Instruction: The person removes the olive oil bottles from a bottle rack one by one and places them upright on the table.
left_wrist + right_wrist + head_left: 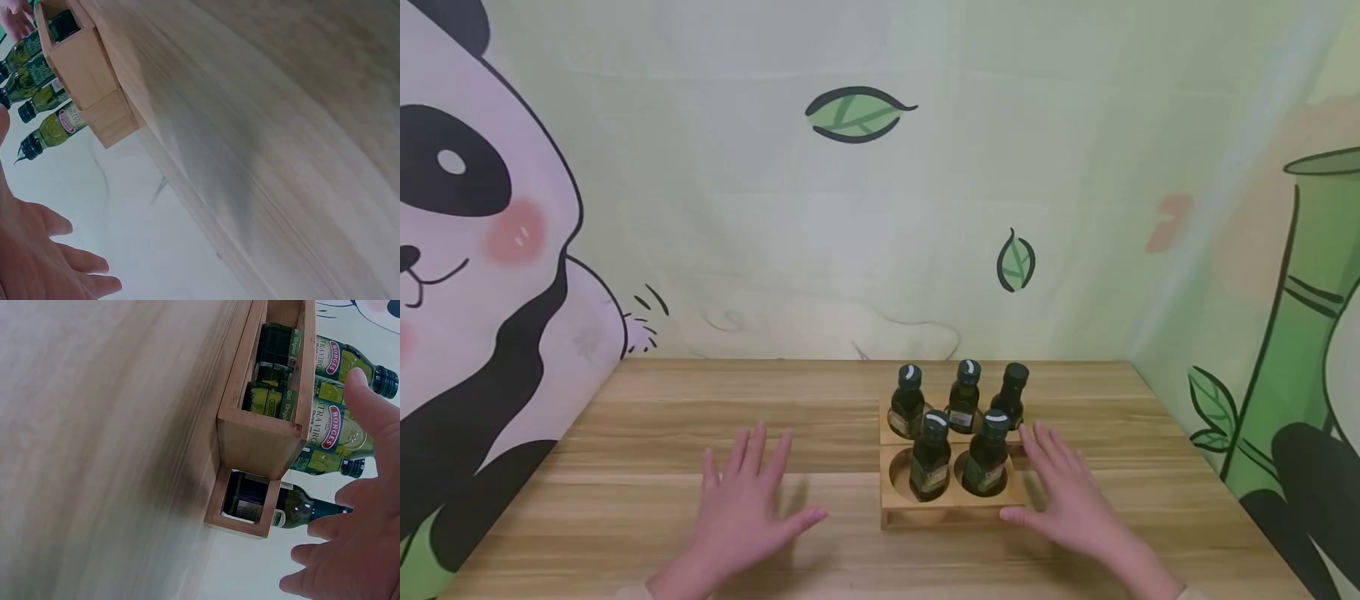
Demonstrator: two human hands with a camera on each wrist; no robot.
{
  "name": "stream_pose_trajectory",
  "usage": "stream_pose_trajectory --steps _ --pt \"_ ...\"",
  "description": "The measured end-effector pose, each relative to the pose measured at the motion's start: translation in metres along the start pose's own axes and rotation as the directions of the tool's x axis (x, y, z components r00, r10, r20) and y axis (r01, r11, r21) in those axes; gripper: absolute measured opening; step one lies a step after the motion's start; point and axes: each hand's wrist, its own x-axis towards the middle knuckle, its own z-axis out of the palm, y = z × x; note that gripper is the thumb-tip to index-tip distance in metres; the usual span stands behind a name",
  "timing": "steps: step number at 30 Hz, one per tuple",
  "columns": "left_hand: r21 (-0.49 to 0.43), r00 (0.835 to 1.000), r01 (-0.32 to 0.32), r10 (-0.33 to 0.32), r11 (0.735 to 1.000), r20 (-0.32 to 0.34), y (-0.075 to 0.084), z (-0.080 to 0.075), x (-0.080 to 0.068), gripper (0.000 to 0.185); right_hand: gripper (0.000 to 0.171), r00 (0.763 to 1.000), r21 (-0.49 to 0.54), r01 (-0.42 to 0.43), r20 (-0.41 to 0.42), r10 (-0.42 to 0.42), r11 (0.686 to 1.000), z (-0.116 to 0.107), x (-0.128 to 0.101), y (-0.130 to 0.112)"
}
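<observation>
A wooden rack (951, 507) with round holes stands on the table right of centre. It holds several small dark green oil bottles (930, 457), three in the back row and two in front. The front row's left hole has no bottle in it. My left hand (748, 493) lies flat and open on the tabletop to the left of the rack, apart from it. My right hand (1067, 492) is open with spread fingers beside the rack's right end, its thumb near the front corner. In the right wrist view, the right hand (356, 550) hovers by the labelled bottles (334, 419) and the rack (259, 440).
The wooden table (647, 433) ends at a cloth backdrop printed with a panda, leaves and bamboo on the left, back and right. In the left wrist view the rack (81, 69) and bottles (53, 128) lie beyond my left hand (44, 262).
</observation>
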Motion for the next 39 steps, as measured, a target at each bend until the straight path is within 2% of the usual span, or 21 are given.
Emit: stream_pose_trajectory --steps 5,10,14,22,30,34,39 --pt "-0.039 0.999 -0.025 0.024 0.999 -0.039 0.003 -0.003 0.003 0.105 0.107 0.999 0.093 0.018 -0.038 -0.014 0.996 -0.002 -0.001 0.000" --pt "-0.099 0.994 -0.065 0.055 0.993 -0.099 0.006 -0.003 0.006 0.104 0.105 0.998 0.186 -0.039 -0.033 0.046 0.982 -0.002 -0.003 0.003" --pt "-0.184 0.991 -0.077 0.056 0.980 -0.118 0.010 -0.003 0.007 0.104 0.104 0.996 0.267 -0.077 -0.019 0.085 0.961 -0.001 -0.003 0.005" --pt "-0.355 0.998 -0.022 -0.001 0.935 -0.065 0.019 0.000 0.008 0.102 0.098 0.994 0.460 -0.103 0.026 0.103 0.882 0.004 -0.001 0.010" --pt "-0.409 1.000 -0.005 -0.006 0.912 -0.025 0.026 0.004 0.011 0.100 0.088 0.993 0.560 -0.120 0.078 0.093 0.820 0.007 -0.001 0.011" --pt "-0.433 1.000 -0.007 -0.001 0.901 -0.018 0.031 0.006 0.013 0.100 0.082 0.989 0.575 -0.144 0.108 0.100 0.805 0.008 -0.002 0.012" --pt "-0.445 1.000 -0.017 0.008 0.895 -0.023 0.038 0.008 0.017 0.098 0.077 0.986 0.571 -0.161 0.128 0.106 0.805 0.008 -0.002 0.012"
